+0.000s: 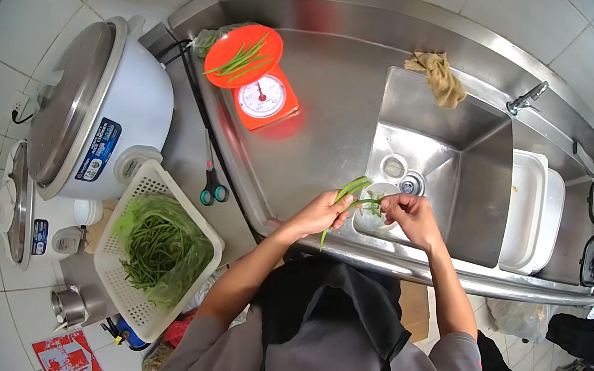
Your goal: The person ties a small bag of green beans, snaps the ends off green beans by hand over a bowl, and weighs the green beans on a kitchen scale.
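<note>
My left hand [324,212] is closed around a few green beans [349,189] near the front edge of the sink. Pinched fingers of my right hand [406,213] hold the end of one bean, just right of the left hand. Below them a clear container [372,212] with green bits inside is partly hidden by my hands. More green beans [240,62] lie on the red plate [268,41] of an orange kitchen scale [285,101]. At the lower left, a white basket [215,239] holds a plastic bag full of green beans [165,246].
Scissors [213,189] lie left of the metal counter [325,112]. A large rice cooker [142,101] stands at the left. The sink basin [469,191] has a brown cloth [444,80] on its rear rim, a faucet [525,99] and white trays [531,217] at right.
</note>
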Demonstrator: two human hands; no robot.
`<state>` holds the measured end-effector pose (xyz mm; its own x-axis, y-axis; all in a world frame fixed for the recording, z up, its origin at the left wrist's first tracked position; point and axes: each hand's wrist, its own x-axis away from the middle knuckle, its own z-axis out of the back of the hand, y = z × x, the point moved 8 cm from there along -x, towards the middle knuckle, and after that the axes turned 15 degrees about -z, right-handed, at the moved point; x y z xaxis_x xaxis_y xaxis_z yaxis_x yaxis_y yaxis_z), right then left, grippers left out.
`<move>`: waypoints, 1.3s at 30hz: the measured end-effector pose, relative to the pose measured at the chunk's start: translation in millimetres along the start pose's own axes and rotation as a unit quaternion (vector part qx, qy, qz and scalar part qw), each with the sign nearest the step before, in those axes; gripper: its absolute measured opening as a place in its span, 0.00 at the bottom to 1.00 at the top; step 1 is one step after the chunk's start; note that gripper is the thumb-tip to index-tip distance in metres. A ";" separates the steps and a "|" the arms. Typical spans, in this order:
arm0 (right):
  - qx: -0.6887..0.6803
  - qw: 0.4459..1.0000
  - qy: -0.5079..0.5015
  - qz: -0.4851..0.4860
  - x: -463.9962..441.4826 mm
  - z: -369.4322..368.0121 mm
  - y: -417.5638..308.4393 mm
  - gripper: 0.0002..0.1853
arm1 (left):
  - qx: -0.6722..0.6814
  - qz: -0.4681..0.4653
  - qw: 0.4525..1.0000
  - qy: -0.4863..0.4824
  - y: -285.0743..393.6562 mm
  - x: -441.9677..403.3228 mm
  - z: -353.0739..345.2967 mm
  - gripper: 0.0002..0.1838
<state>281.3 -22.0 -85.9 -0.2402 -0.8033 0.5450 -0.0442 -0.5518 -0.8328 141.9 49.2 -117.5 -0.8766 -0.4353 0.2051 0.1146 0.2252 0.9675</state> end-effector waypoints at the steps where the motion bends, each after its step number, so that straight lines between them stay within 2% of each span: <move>1: 0.030 0.999 0.015 0.003 3.5 1.1 -3.5 0.10 | -0.005 -0.005 1.000 0.005 0.9 -0.8 -0.6 0.19; 3: 0.088 0.995 0.044 0.008 7.9 2.1 -8.5 0.09 | -0.015 -0.004 1.000 0.002 2.3 -1.9 -2.2 0.19; 6: 0.076 0.995 0.040 0.043 4.7 4.9 -6.9 0.09 | -0.011 0.003 0.999 -0.030 3.4 -2.5 -7.5 0.19; 9: -0.138 0.990 -0.035 -0.002 -3.5 7.9 -1.2 0.08 | 0.054 -0.009 0.996 -0.071 -0.7 -3.2 -13.8 0.18; 12: -0.137 0.990 0.024 0.006 -30.6 24.8 30.6 0.07 | 0.167 -0.024 0.984 -0.066 -1.8 -6.6 -15.6 0.16; 13: -0.049 0.997 0.064 -0.022 -36.4 26.6 43.8 0.08 | 0.205 -0.039 0.977 -0.055 -3.0 -10.4 -13.4 0.15; 16: 0.069 0.991 0.111 0.020 -39.0 16.7 56.6 0.10 | 0.249 -0.058 0.967 0.003 -5.4 -15.4 -2.5 0.13; 17: 0.040 0.992 0.121 -0.017 -39.5 15.1 67.0 0.10 | 0.253 -0.062 0.965 0.027 -6.1 -16.1 2.4 0.12; 20: 0.015 0.996 0.086 0.005 -31.4 4.7 51.1 0.10 | 0.265 -0.091 0.959 0.041 0.7 -18.3 8.7 0.11; 24: 0.049 0.998 -0.037 0.009 -10.1 -20.8 25.1 0.09 | 0.259 -0.081 0.960 0.072 0.9 -20.8 9.4 0.11; 25: 0.042 0.998 -0.041 0.008 -8.6 -23.1 25.8 0.09 | 0.262 -0.084 0.959 0.074 1.4 -21.5 9.3 0.11; 28: 0.097 0.995 -0.009 -0.018 -3.7 -22.3 21.3 0.09 | 0.258 -0.089 0.958 0.083 1.2 -21.5 9.8 0.11; 39: 0.141 0.985 0.065 0.078 -5.1 -23.0 11.8 0.07 | 0.253 -0.099 0.958 0.096 7.9 -18.6 5.5 0.10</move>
<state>259.7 -19.3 -100.7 -0.3465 -0.8576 0.3800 0.2704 -0.4792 -0.8350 156.6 63.9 -114.5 -0.7502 -0.6543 0.0952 -0.3284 0.4937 0.8053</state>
